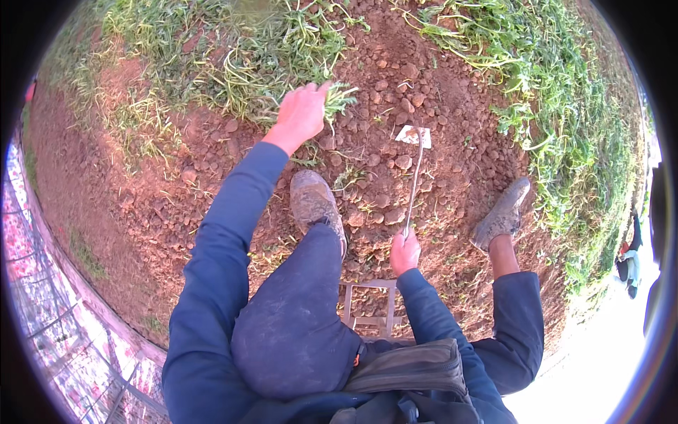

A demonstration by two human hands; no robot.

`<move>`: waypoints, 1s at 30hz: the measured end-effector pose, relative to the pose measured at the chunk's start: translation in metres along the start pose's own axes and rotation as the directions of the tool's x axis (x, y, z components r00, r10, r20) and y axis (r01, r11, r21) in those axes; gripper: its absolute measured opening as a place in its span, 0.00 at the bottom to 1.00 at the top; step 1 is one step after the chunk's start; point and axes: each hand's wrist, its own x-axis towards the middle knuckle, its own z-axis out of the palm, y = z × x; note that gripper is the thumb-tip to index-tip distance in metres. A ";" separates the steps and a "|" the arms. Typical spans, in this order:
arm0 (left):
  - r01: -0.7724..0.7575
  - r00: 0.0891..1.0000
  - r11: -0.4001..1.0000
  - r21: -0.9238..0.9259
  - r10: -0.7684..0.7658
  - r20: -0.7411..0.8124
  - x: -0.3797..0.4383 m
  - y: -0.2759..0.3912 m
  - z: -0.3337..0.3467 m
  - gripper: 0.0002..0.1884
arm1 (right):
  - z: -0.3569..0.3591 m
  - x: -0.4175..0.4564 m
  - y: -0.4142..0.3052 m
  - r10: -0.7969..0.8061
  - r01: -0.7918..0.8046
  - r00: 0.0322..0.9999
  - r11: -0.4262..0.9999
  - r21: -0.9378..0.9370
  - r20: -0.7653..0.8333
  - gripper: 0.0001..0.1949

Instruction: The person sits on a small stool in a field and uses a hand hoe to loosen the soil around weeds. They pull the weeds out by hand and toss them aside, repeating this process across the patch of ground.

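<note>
My left hand [302, 115] is reached out ahead, its fingers curled round a small bunch of leafy green plants [339, 99] whose leaves stick out to the right. Below that hand is reddish-brown cloddy soil. Closer to my body, my right hand [406, 252] grips the near end of a small hand hoe [416, 183] with a thin, slightly bent shank. Its flat, pale blade [426, 139] rests on or just above the soil; I cannot tell which. The part of the handle within my right fist is hidden.
Pulled or flattened greens [212, 58] lie ahead on the left. A leafy row [561, 100] runs along the right. My muddy left shoe [312, 201] and right shoe [500, 217] flank the hoe. Between my legs stands a metal stool frame [391, 307]. Another person [630, 265] is far right.
</note>
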 end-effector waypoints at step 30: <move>-0.146 0.989 0.901 -0.409 0.122 -0.084 -0.087 0.016 0.017 0.12 | -0.005 0.001 -0.001 0.005 -0.005 1.000 1.000 0.012 -0.003 0.09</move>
